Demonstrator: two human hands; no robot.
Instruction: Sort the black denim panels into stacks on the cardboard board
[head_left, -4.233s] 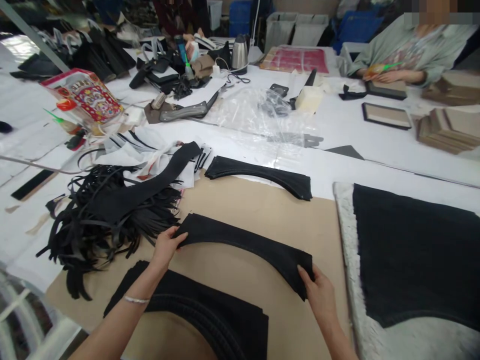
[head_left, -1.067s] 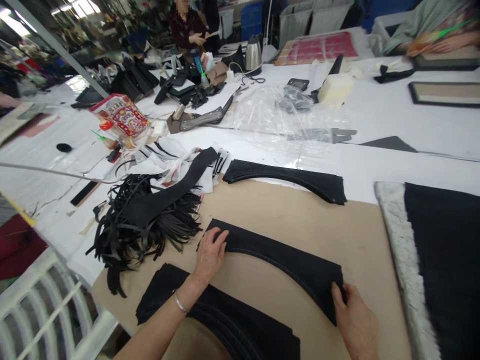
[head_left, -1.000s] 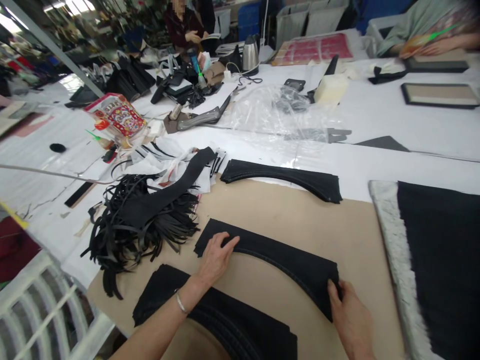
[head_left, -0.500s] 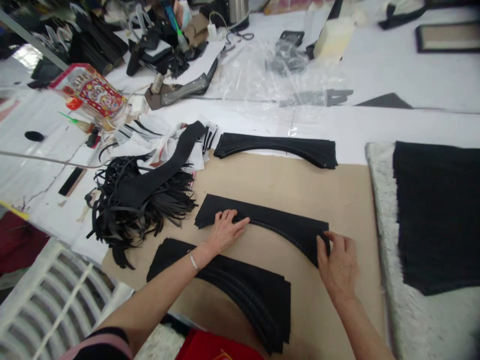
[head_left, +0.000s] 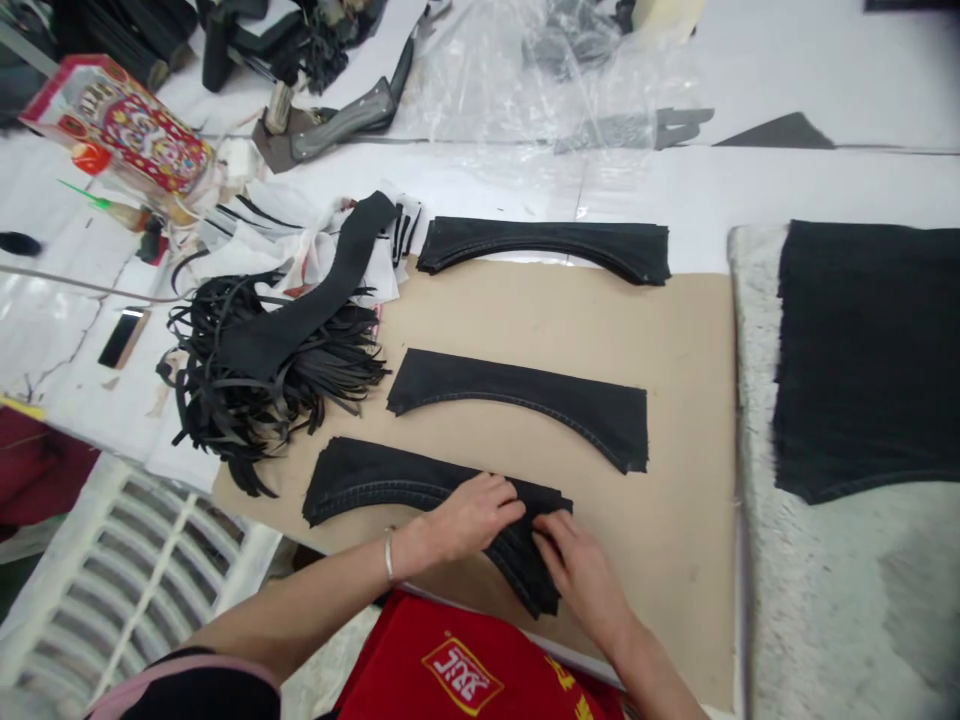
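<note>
Left hand [head_left: 474, 518]: fingers half-curled, tips on the near stack [head_left: 375, 470] of black curved pieces; can't tell if it grips. Right hand [head_left: 583, 568]: thumb and fingers drawn close at the stack's right end; actual hold unclear. Left probably steadies while right handles the edge. Concave edges all face the wearer, likely for consistent orientation. Middle black piece [head_left: 517, 395] lies beyond the hands, untouched; far stack [head_left: 544, 240] past that. Strip pile [head_left: 217, 390], left of hands, crowds the brown board [head_left: 667, 590]; pale slab [head_left: 840, 600] sits just beside its right edge.
</note>
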